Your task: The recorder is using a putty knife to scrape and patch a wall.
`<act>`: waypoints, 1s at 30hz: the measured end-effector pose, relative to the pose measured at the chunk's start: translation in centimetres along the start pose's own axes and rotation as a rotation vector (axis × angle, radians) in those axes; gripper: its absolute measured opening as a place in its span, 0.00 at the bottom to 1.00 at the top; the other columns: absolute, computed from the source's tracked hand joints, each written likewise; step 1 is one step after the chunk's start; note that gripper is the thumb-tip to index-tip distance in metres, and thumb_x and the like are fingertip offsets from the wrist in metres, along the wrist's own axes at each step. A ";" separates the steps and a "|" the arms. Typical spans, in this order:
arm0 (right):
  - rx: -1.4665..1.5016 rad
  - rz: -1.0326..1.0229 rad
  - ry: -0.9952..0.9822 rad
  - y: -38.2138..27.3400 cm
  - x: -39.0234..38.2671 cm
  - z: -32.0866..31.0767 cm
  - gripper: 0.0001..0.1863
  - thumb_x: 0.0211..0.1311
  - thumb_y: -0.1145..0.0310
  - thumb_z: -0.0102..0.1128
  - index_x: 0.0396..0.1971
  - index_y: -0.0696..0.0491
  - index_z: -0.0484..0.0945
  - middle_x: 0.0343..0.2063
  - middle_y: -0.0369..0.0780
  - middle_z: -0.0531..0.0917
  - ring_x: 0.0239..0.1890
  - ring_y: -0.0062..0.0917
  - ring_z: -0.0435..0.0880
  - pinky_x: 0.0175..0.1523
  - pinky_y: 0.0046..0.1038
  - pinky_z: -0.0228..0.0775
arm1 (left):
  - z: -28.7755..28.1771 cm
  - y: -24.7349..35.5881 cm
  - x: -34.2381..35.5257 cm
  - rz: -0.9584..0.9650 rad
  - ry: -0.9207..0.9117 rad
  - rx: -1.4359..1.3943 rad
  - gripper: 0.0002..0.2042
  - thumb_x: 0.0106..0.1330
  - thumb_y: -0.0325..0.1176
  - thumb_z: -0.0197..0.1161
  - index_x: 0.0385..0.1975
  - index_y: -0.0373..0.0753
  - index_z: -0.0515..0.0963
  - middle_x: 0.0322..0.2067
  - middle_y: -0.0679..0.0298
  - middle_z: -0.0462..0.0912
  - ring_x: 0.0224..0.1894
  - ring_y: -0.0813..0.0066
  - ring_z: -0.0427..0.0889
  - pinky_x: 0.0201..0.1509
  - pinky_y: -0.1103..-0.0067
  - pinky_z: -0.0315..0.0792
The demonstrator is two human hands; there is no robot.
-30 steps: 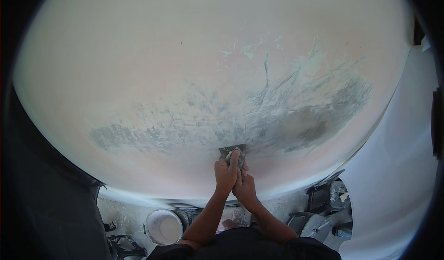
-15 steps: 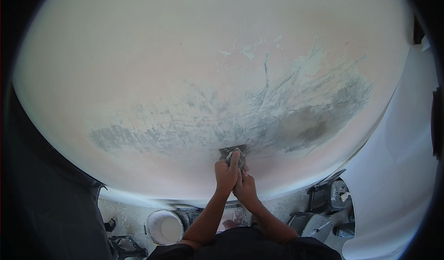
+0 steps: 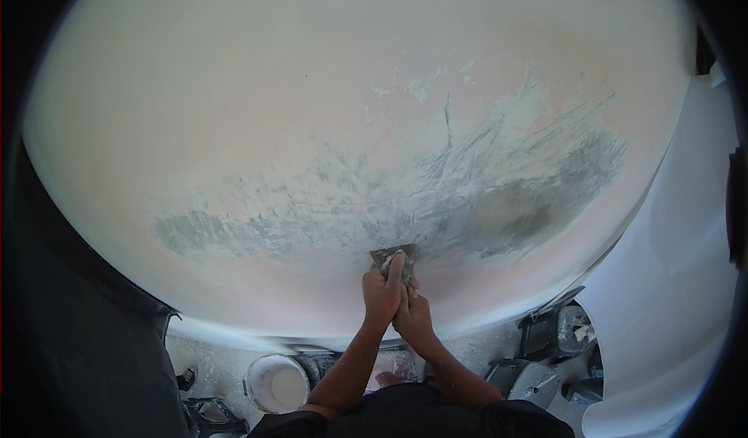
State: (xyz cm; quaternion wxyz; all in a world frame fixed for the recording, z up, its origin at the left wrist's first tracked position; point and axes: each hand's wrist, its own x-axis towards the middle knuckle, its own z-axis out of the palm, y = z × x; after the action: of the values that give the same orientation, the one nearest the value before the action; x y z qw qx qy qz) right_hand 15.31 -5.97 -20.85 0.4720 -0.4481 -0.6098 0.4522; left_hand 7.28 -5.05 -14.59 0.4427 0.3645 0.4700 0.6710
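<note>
My left hand (image 3: 380, 294) and my right hand (image 3: 414, 313) are together at the lower middle of a large pale surface (image 3: 234, 87). Both are closed around a dark, wide-bladed scraper (image 3: 383, 254), its blade pointing away from me. Whether the blade touches the surface I cannot tell. The left thumb lies along the scraper; the right hand's grip is partly hidden beneath. Whitish residue coats the tool and fingers. Just beyond the blade, a broad streaky grey patch (image 3: 335, 212) runs across the surface, darkest towards the right.
Below the surface, a round white bucket (image 3: 248, 383) stands on the floor at left, with a dark stool-like frame (image 3: 214, 416) nearby. Dark, dust-marked containers (image 3: 538, 383) sit at lower right. Dark sheeting (image 3: 78, 321) hangs left, a white sheet (image 3: 662, 298) right.
My hands and the scraper look unmoved. At the right, the white sheet's lower edge has shifted slightly to the right.
</note>
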 end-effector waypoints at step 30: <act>0.025 0.003 -0.025 -0.2 -0.1 -0.3 0.22 0.76 0.60 0.45 0.30 0.64 0.77 0.19 0.52 0.80 0.22 0.41 0.83 0.28 0.36 0.70 | 0.1 0.1 -0.2 -0.021 -0.004 -0.010 0.21 0.73 0.42 0.59 0.21 0.30 0.79 0.16 0.59 0.80 0.14 0.77 0.77 0.17 0.81 0.68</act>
State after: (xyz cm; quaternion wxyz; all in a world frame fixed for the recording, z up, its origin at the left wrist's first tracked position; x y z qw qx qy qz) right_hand 15.54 -6.07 -20.61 0.4692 -0.4374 -0.6095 0.4659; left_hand 7.38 -5.22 -14.49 0.4525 0.3585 0.4695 0.6681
